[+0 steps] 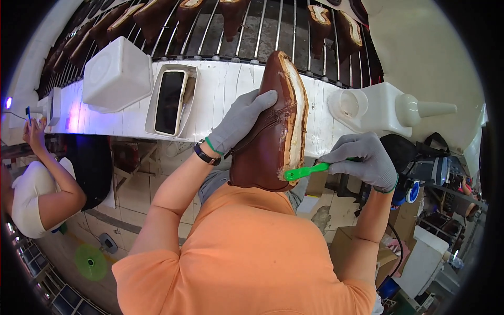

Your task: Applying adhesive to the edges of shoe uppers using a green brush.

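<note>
My left hand (239,119), in a grey glove, grips a brown leather shoe upper (260,149) by its side. The toe points away from me, and the unsoled underside faces right, showing a pale centre and a tan rim. In my gloved right hand (361,158) is a green toothbrush-like brush (310,170). Its head meets the underside's edge near the heel end; the bristles are hidden. Beyond my right hand, a white squeeze bottle (375,113) with a long nozzle lies on the white bench, next to a small round white cup (348,104).
A white box-shaped container (116,76) and a phone (170,102) in a shallow tray occupy the bench (210,84) at left. Behind it runs a roller conveyor (257,37) carrying several brown shoe uppers (154,20). Another person (47,184) works at far left. Cardboard boxes (349,247) stand at lower right.
</note>
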`<state>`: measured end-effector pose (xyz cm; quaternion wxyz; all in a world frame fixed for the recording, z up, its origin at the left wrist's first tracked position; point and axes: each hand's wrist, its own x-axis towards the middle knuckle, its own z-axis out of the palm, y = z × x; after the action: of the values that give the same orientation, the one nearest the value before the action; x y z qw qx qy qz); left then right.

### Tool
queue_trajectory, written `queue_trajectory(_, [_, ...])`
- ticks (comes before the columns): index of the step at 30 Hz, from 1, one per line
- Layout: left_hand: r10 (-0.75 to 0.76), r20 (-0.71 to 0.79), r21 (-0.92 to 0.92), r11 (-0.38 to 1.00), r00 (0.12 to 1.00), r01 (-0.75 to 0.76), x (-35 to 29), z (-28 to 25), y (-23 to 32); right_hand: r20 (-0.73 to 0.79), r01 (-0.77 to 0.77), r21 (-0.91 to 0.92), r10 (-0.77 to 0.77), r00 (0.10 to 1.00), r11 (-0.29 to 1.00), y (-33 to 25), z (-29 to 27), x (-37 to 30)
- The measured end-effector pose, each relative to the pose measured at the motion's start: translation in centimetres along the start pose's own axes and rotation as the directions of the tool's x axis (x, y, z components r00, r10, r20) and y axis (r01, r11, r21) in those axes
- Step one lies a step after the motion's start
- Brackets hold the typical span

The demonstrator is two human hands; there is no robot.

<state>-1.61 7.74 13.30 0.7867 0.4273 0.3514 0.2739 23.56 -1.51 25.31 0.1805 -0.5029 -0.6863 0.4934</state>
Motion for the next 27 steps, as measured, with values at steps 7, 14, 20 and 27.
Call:
queue_trajectory(7, [-0.231,0.080,-0.124,0.963,0.970,0.240,0.5,0.1,-1.3,0.118,-0.030,0.062,0.022,0.993,0.998,0.5,-0.7,2.0])
queue_trajectory(14, [-0.340,0.354,-0.263,0.858,0.871,0.441,0.7,0.7,-3.2,0.170,0.097,0.089,-0.112,0.979,0.991,1.0,-1.1,3.8])
queue_trajectory(20, [0.154,0.505,0.017,0.982,0.849,-0.188,-0.5,2.7,-4.6,0.175,0.106,0.132,-0.128,0.976,0.986,0.9,-1.6,5.0])
queue_trajectory(27, [-0.284,0.393,0.408,0.906,0.875,0.111,-5.1,4.0,1.9,0.181,0.089,0.146,-0.115,0.977,0.985,1.1,-2.2,6.4])
